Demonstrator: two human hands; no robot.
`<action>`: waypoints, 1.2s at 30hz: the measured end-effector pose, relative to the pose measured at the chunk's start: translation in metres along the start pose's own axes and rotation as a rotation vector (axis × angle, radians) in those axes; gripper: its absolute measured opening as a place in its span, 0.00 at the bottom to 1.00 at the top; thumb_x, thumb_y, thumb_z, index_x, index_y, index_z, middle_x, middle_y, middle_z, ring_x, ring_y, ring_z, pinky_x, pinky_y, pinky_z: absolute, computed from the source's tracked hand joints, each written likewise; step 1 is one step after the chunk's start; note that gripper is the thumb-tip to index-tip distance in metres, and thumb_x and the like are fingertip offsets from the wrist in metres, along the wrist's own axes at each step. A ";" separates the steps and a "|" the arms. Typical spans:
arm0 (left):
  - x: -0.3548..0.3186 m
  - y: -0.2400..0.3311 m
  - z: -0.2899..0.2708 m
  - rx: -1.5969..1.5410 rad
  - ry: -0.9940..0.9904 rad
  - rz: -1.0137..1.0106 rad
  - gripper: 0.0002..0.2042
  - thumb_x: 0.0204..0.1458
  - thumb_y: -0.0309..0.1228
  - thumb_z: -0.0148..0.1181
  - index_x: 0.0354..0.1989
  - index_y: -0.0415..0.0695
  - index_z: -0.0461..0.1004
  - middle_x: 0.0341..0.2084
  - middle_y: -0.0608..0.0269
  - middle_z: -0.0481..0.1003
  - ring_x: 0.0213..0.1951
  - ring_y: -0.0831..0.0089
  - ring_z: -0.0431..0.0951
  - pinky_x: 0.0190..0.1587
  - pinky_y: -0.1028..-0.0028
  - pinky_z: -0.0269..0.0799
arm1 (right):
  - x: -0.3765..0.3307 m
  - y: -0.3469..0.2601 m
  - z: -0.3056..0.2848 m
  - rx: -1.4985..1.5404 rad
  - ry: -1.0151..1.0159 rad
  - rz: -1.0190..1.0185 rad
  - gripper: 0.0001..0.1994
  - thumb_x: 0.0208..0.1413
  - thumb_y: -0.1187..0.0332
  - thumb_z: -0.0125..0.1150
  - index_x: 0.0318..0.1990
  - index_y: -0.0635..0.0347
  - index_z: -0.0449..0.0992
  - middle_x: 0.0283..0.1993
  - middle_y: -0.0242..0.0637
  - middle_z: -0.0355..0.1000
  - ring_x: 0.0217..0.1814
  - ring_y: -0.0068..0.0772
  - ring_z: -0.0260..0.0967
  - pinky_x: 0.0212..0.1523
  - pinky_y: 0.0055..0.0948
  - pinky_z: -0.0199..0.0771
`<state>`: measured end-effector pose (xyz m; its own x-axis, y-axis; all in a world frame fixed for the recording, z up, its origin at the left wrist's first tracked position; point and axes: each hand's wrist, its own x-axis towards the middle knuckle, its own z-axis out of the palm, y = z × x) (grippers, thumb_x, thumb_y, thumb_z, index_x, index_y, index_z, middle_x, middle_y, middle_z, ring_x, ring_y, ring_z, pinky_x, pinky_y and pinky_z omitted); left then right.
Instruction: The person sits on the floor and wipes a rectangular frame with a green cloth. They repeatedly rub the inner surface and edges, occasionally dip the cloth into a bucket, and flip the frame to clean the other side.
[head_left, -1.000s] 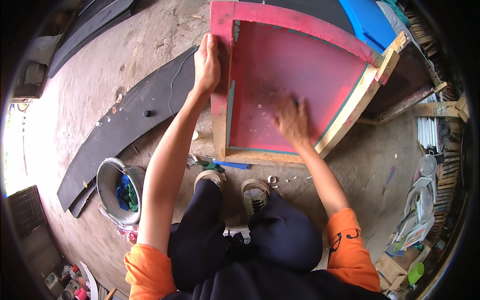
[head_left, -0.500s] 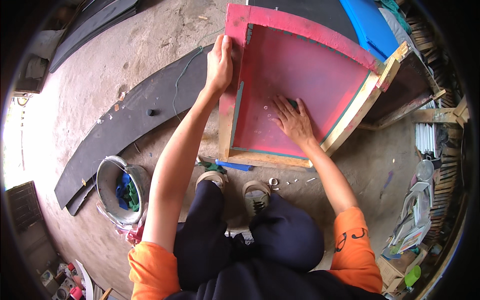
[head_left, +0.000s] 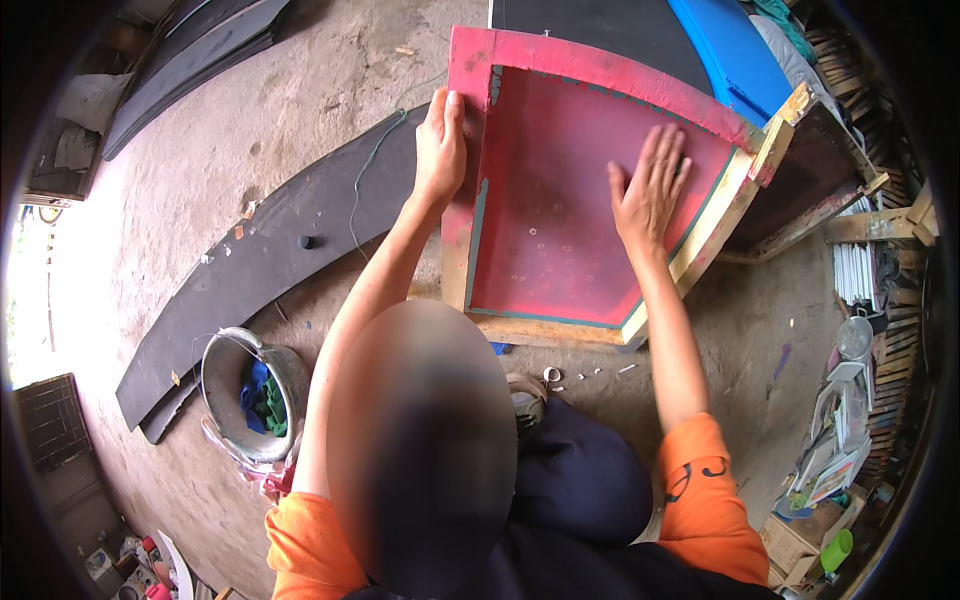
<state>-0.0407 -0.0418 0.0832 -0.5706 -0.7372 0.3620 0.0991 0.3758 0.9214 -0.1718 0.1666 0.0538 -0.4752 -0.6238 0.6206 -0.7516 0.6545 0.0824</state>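
A screen-printing frame [head_left: 735, 215] of wood, partly painted pink-red, leans tilted in front of me, its pinkish-red mesh [head_left: 545, 170] stretched inside. Several small pale ring-like marks dot the mesh's lower part. My left hand [head_left: 441, 150] is wrapped round the frame's left bar near its top. Flat against the mesh, toward its right side, lies my right hand [head_left: 650, 190], fingers stretched and slightly blurred. A speck of dark green shows at its fingers; I cannot make out what it is.
Left of me stands a grey bucket [head_left: 290, 375] with blue and green cloths inside. A long black curved sheet [head_left: 260, 265] lies on the concrete floor. Another dark framed panel [head_left: 800, 190] leans at the right. A blurred oval covers part of my legs.
My right hand has slid up and to the right over the mesh. My left hand keeps its hold on the frame. The whole scene sits slightly lower in view.
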 end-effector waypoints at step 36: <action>-0.234 -0.012 -0.224 -0.100 0.070 -0.419 0.15 0.59 0.40 0.42 0.45 0.42 0.67 0.35 0.59 0.75 0.36 0.74 0.75 0.39 0.74 0.69 | -0.045 -0.084 -0.028 0.979 -1.052 0.366 0.14 0.56 0.75 0.42 0.47 0.56 0.71 0.40 0.33 0.71 0.33 0.22 0.70 0.29 0.22 0.71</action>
<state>0.2738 0.0006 0.0191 -0.5219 -0.8520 -0.0409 -0.0492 -0.0178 0.9986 -0.0740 0.1517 0.0406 -0.4858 -0.7867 -0.3809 -0.3185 0.5651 -0.7611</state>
